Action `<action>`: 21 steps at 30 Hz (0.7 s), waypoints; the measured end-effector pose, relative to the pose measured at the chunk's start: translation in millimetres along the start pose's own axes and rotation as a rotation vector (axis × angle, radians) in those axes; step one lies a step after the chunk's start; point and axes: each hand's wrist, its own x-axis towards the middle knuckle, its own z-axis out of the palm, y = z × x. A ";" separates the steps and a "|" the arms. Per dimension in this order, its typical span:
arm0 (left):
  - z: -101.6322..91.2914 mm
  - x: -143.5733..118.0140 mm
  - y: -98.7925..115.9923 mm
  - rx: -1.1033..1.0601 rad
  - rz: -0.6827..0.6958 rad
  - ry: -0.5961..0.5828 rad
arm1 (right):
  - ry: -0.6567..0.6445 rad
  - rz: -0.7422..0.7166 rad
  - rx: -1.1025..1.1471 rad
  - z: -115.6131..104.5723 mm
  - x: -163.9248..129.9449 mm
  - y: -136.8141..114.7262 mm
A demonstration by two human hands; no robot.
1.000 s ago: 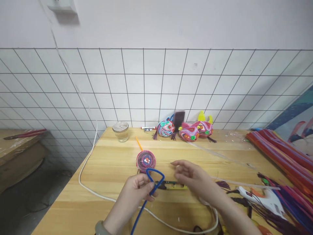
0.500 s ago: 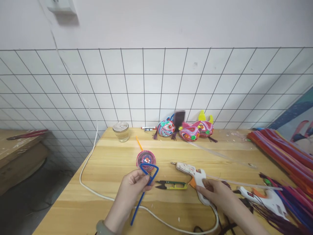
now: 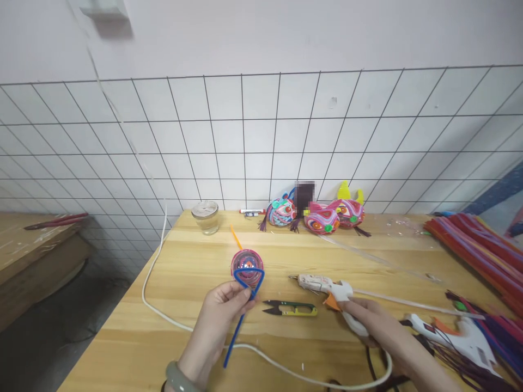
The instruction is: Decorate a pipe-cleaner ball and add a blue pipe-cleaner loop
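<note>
Between the thumb and fingers of my left hand (image 3: 229, 305) is a blue pipe cleaner (image 3: 232, 340); its upper end is bent into a triangular loop and its straight tail hangs below. Behind the loop sits a round pink and purple coiled piece (image 3: 247, 258) with a shiny centre, partly covered by the loop. My right hand (image 3: 378, 321) is closed around the handle of a white hot glue gun (image 3: 322, 284) with an orange trigger, its nozzle pointing left. Yellow-handled thread snips (image 3: 292, 308) lie on the table between my hands.
At the back stand a glass (image 3: 205, 220), a marker (image 3: 252, 211) and colourful fish-like craft figures (image 3: 322, 219). A second glue gun (image 3: 453, 337) and bundles of pipe cleaners (image 3: 474, 256) lie on the right. A white cord (image 3: 281, 369) loops across the front of the wooden table (image 3: 134, 348).
The blue loop has turned to show a clearer triangle. The glue gun has tilted a little in my right hand, its handle swinging right. The view has shifted slightly.
</note>
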 end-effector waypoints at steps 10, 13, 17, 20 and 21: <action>-0.7 1.7 -0.6 -0.023 0.000 0.057 | -0.057 -0.168 0.468 4.2 -26.8 -19.2; 0.3 2.2 -0.4 -0.033 0.013 0.073 | -0.122 -0.218 0.434 8.0 -33.3 -19.7; 0.9 3.9 -2.0 -0.026 0.027 0.104 | -0.087 -0.333 0.300 15.5 -40.9 -17.2; -0.2 5.6 -4.4 -0.015 0.038 0.095 | -0.088 -0.372 0.186 22.9 -50.4 -21.2; -0.6 6.0 -5.1 -0.011 0.043 0.094 | -0.089 -0.370 0.156 25.8 -54.1 -23.2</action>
